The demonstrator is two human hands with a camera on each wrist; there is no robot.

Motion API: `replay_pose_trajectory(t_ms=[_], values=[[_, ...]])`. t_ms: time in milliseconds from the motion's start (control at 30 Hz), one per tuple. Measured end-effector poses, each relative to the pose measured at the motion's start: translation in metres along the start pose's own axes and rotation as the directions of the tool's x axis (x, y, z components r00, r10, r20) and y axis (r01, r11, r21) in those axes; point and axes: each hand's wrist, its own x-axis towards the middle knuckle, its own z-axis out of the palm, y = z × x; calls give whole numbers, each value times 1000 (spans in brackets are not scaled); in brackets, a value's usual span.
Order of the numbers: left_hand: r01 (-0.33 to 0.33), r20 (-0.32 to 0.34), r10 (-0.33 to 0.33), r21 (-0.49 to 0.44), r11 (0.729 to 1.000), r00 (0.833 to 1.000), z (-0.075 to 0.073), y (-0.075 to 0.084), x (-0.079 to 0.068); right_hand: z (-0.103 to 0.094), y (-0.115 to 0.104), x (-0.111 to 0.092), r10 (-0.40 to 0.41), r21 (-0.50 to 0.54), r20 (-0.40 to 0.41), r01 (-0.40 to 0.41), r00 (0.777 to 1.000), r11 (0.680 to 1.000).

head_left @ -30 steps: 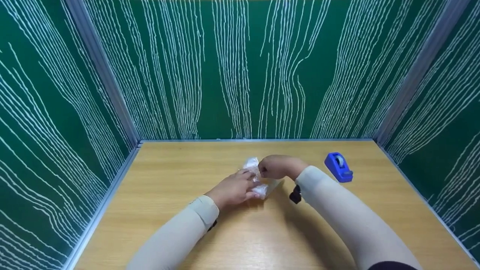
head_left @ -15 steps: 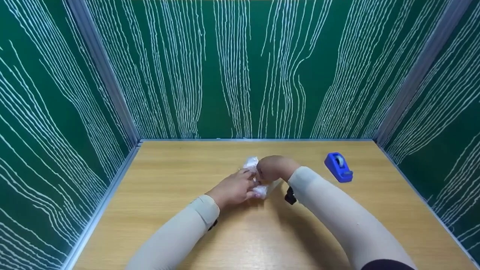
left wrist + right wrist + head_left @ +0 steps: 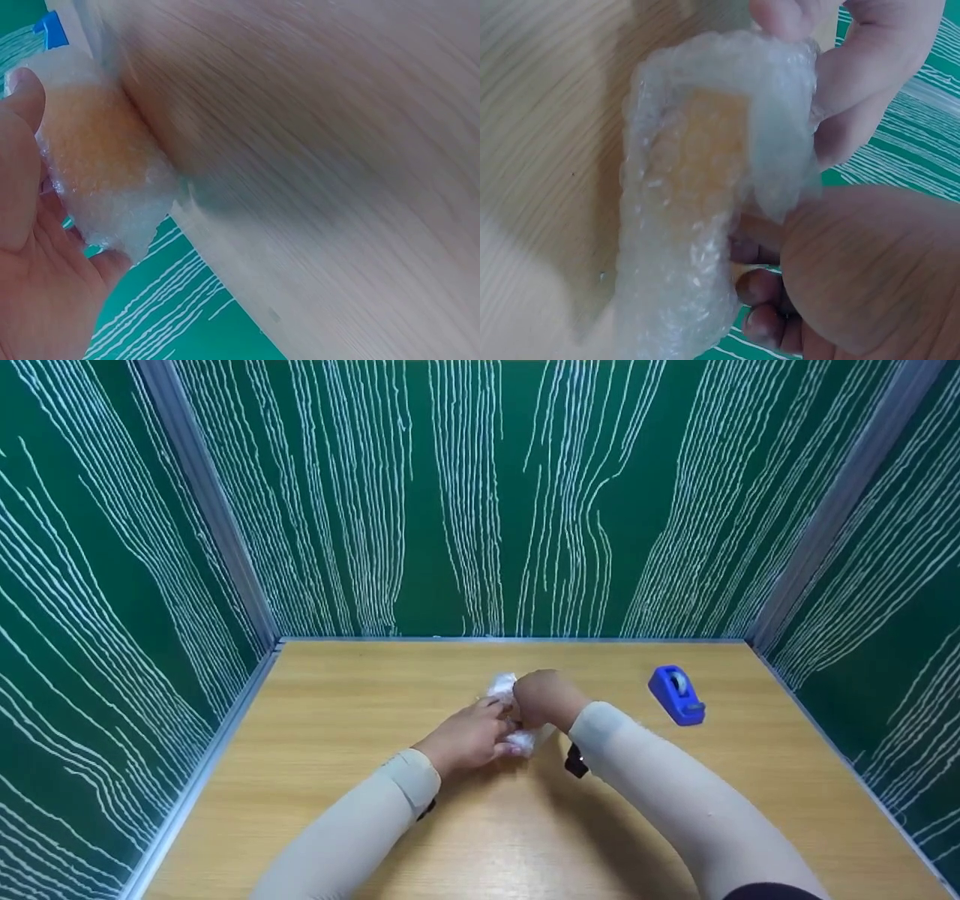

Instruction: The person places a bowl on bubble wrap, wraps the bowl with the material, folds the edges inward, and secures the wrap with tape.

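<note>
Near the table's middle lies a bubble wrap bundle (image 3: pixel 501 685) with a yellowish-orange thing (image 3: pixel 705 150) showing through it; its kind cannot be made out. My left hand (image 3: pixel 465 739) grips the bundle from the left. In the right wrist view, the left thumb (image 3: pixel 784 16) lies on one end of the wrap, with fingers at its side. My right hand (image 3: pixel 551 699) reaches over from the right, fingers (image 3: pixel 765 324) curled at the wrap's side edge, where it pinches the wrap. Part of that hold is hidden behind the hand and wrap.
A blue tape dispenser (image 3: pixel 677 695) with a roll of tape stands at the back right of the wooden table (image 3: pixel 360 682). Green walls (image 3: pixel 465 510) with white wavy lines enclose the table at the back and sides.
My right hand and forearm have shifted slightly left and turned at the wrist over the bubble wrap. The left hand and tape dispenser stay nearly where they were.
</note>
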Motion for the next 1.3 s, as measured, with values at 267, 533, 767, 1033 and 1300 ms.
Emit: replay_pose_trajectory(t_ms=[267, 533, 767, 1033, 1300], values=[[-32, -9, 33, 35, 999, 999, 2, -1, 3, -1, -6, -8, -72, -62, -150, 63, 986, 996], [-19, -4, 19, -1, 1000, 1000, 1, 1, 2, 1, -4, -4, -55, -8, -143, 55, 988, 998], [-2, 2, 2, 4, 1000, 1000, 0, 2, 1, 1, -2, -1, -7, 45, -78, 11, 997, 999], [-3, 0, 3, 12, 1000, 1000, 3, 0, 2, 0, -3, -5, 10, 64, -77, -5, 997, 998], [6, -6, -6, 4, 1000, 1000, 4, 1, 1, 1, -2, -8, -2, 84, -144, 14, 990, 996]])
